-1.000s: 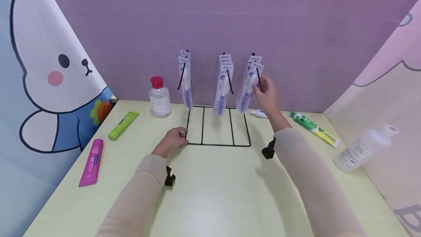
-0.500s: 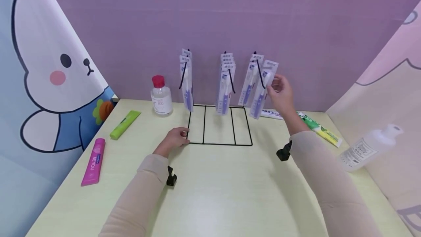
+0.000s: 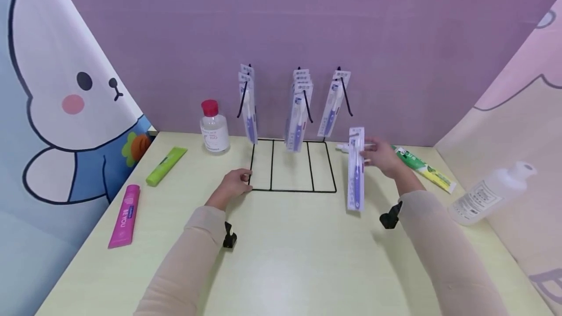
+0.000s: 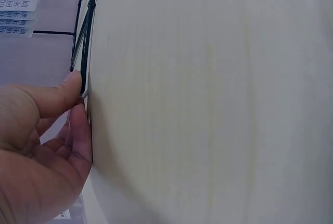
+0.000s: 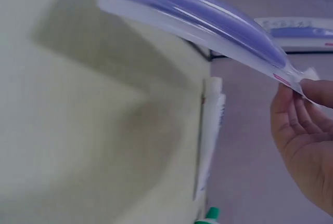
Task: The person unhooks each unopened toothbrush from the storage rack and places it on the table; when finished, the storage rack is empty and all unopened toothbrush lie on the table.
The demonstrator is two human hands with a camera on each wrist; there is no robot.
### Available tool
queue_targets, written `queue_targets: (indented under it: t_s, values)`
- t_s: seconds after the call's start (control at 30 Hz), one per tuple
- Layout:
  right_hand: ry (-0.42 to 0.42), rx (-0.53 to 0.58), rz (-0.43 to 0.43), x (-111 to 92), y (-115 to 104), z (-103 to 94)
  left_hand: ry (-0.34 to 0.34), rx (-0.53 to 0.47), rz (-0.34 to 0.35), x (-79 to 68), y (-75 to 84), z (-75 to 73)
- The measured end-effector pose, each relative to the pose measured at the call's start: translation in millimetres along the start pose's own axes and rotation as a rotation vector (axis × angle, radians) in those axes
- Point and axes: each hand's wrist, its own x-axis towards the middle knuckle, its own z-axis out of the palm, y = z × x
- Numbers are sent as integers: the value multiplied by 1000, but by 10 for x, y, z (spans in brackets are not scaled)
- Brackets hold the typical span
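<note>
My right grip [image 3: 381, 156] pinches a clear-packed purple-and-white toothbrush [image 3: 356, 172], left grip [image 3: 233, 183] a black wire rack [image 3: 290, 190], near-left; far white tube [image 3: 342, 148] partly hidden in head view.

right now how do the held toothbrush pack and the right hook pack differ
The held pack is pinched by the right hand; the hanging pack is on its hook. In the head view, the held pack sits lower than the hanging pack. Both contain purple-handled toothbrushes.
</note>
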Motion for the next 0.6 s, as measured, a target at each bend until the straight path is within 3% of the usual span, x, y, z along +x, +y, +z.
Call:
queue_targets:
  t_s: [0.13, 0.27, 0.6]
  values:
    - [-64, -15, 126, -14, 248, -32, 1, 10, 0, -2, 7, -14]
    - [-86, -41, 193, -16, 432, -27, 5, 7, 4, -3, 4, -24]
    - [-68, -123, 219, 15, 660, 26, -5, -15, -6, -8, -5, -19]
